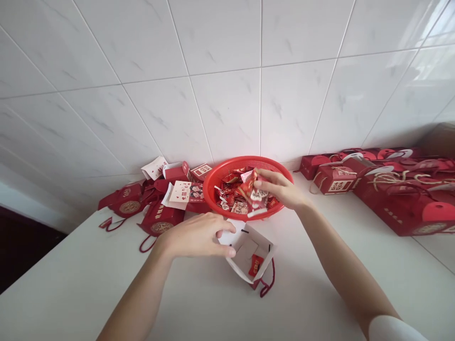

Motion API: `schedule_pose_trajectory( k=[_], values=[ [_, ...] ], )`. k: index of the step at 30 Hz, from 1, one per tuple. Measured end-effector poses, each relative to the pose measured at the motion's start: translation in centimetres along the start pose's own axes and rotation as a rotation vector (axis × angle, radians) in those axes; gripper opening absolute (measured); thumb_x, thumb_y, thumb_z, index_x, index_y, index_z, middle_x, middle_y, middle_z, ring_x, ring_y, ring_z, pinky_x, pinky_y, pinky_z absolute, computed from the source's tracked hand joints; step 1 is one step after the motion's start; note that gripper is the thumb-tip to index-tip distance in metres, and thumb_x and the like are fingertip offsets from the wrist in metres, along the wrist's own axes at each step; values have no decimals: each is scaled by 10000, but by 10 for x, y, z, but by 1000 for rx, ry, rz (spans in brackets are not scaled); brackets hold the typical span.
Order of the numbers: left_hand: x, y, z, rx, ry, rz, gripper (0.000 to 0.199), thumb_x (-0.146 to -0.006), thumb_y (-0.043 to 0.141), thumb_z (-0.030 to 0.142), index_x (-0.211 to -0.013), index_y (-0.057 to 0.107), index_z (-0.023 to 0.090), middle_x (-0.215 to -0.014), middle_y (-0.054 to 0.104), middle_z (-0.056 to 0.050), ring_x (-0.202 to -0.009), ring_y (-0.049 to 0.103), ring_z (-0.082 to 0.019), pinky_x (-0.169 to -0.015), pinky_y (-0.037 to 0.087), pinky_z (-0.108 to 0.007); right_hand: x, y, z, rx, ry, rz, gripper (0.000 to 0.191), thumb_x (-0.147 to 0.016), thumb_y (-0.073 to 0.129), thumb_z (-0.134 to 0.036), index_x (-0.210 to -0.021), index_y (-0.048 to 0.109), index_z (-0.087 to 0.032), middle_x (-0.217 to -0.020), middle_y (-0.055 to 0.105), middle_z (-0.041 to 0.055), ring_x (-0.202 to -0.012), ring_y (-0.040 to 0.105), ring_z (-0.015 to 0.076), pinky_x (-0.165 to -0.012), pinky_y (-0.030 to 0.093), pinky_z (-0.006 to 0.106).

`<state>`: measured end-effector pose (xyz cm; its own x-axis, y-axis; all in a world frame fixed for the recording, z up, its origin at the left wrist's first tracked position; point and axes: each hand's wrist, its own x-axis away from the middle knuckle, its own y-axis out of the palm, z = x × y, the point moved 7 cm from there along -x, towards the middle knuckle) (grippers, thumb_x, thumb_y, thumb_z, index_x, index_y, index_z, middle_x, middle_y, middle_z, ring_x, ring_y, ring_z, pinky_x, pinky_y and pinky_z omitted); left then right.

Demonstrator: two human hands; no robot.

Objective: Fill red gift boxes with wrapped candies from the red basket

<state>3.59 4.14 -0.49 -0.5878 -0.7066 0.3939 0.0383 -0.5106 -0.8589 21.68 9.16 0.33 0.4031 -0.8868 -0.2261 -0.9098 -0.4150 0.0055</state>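
My right hand (279,187) is closed on several wrapped candies (256,194) above the red plastic basket (210,182). More red and white wrapped candies (240,207) lie inside the basket. Nearer to me on the table stands a small gift box (265,237), its top open and its white inside showing. One red packet (256,265) lies in the box, and a dark red cord (273,279) hangs at its right side. My left hand (201,234) grips the box's left edge, thumb and fingers bent over the rim.
Dark red gift boxes (161,220) and cartons with white flaps (177,194) are piled left of the basket. Rows of red boxes with cord handles (398,203) stand on the right. A white tiled wall (227,113) rises behind the white table (199,303).
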Motion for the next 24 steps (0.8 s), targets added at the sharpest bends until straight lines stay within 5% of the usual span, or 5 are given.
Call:
schedule_pose_trajectory(
  k=[4, 6, 14, 17, 24],
  values=[
    [0, 11, -3, 13, 48, -77, 584, -707, 783, 551, -1193, 689, 241, -1103, 679, -44, -1006, 625, -264, -755, 457, -273, 22, 49, -15, 321, -6, -492, 176, -942, 613, -335, -949, 638, -161, -843, 631, 3, -759, 560, 131, -712, 451, 246],
    [-2, 11, -5, 37, 77, -76, 572, -688, 798, 536, -1168, 693, 243, -1131, 677, -43, -1006, 630, -258, -759, 462, -267, 30, 63, -12, 440, 4, -631, 153, -951, 584, -288, -972, 643, -148, -822, 626, 6, -721, 544, 125, -685, 438, 244],
    [0, 13, -11, 24, 25, -78, 678, -661, 805, 550, -1253, 660, 252, -1127, 681, -41, -1081, 614, -283, -812, 471, -278, 40, 79, 9, 691, 74, -766, 300, -957, 464, -157, -1159, 686, -163, -825, 683, 20, -608, 560, 108, -576, 412, 217],
    [0, 12, -10, 36, 52, -71, 693, -673, 802, 540, -1287, 642, 261, -1108, 675, -40, -1082, 614, -284, -833, 468, -282, 37, 78, 14, 756, 108, -712, 412, -907, 434, -54, -1234, 660, -163, -757, 680, 10, -573, 578, 114, -559, 417, 218],
    [0, 12, -9, 47, 38, -80, 665, -675, 804, 522, -1261, 645, 251, -1154, 662, -50, -1114, 600, -285, -839, 471, -282, 40, 78, 2, 781, 2, -673, 293, -900, 524, -96, -1130, 699, -145, -929, 750, 65, -738, 650, 149, -640, 441, 238]
  ],
)
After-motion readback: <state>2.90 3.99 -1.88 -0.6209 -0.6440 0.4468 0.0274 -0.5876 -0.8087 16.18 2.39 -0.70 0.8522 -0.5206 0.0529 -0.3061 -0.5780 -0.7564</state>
